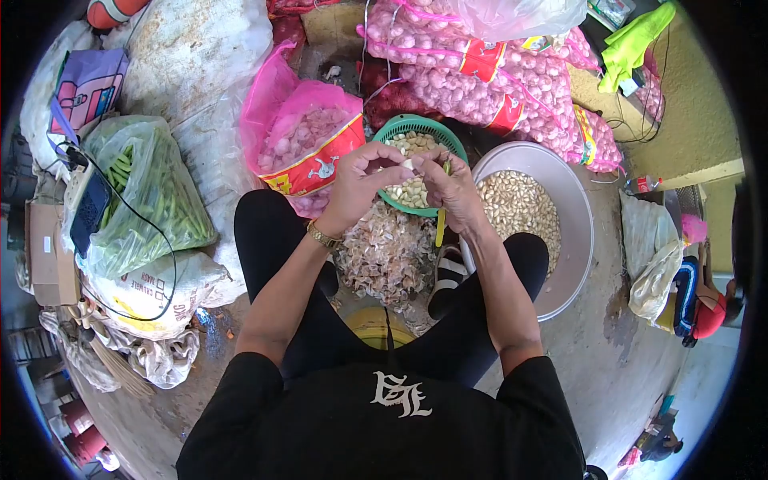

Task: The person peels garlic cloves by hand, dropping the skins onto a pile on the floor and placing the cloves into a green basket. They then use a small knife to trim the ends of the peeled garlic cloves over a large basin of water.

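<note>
My left hand [364,182] pinches a pale garlic clove [409,165] between thumb and fingertips. Right beside it, my right hand [454,190] is closed around a small knife with a yellow handle [441,228], its fingertips meeting the clove; the blade is mostly hidden. Both hands are over a green plastic basket [458,142] that holds peeled garlic cloves [410,192]. Below them, a heap of papery garlic skins [384,256] lies on the floor between my feet.
On the right stands a wide pale basin [578,240] with many cloves [520,210]. An opened pink mesh sack [264,120] of garlic is at left, and full garlic sacks [472,88] are stacked behind. A bag of green vegetables [148,192] sits farther left. A person [704,304] is at far right.
</note>
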`<action>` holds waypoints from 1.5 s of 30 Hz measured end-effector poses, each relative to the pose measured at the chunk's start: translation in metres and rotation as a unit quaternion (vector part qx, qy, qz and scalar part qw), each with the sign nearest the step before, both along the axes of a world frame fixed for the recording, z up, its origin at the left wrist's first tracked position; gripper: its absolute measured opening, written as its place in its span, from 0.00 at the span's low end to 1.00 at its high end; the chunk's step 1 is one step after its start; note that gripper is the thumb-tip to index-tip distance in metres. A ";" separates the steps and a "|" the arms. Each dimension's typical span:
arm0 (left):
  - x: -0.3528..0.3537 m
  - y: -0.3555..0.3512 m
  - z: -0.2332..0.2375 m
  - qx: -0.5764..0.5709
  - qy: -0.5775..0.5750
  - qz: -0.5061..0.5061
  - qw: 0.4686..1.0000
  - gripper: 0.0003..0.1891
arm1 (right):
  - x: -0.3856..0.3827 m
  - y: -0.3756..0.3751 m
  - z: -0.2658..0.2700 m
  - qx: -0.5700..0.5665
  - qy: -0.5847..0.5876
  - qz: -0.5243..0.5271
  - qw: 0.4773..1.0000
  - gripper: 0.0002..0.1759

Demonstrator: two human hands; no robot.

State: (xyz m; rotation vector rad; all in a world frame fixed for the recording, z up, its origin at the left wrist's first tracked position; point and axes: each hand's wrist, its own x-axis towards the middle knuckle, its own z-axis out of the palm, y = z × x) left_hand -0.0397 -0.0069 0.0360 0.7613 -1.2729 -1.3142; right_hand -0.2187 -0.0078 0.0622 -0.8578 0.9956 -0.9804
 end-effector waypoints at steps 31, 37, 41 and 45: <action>0.013 -0.006 0.011 0.127 0.094 -0.069 0.985 0.10 | -0.010 -0.003 0.005 -0.231 0.168 0.058 0.957 0.07; 0.016 -0.006 0.010 0.121 0.064 -0.068 0.988 0.09 | -0.009 -0.001 0.005 -0.274 0.199 0.071 0.938 0.08; 0.017 -0.005 0.008 0.105 0.044 -0.068 0.991 0.08 | -0.008 -0.005 -0.010 -0.280 0.218 0.061 0.933 0.08; 0.015 -0.005 0.009 0.108 0.052 -0.074 0.990 0.09 | -0.007 -0.006 -0.007 -0.258 0.189 0.062 0.945 0.09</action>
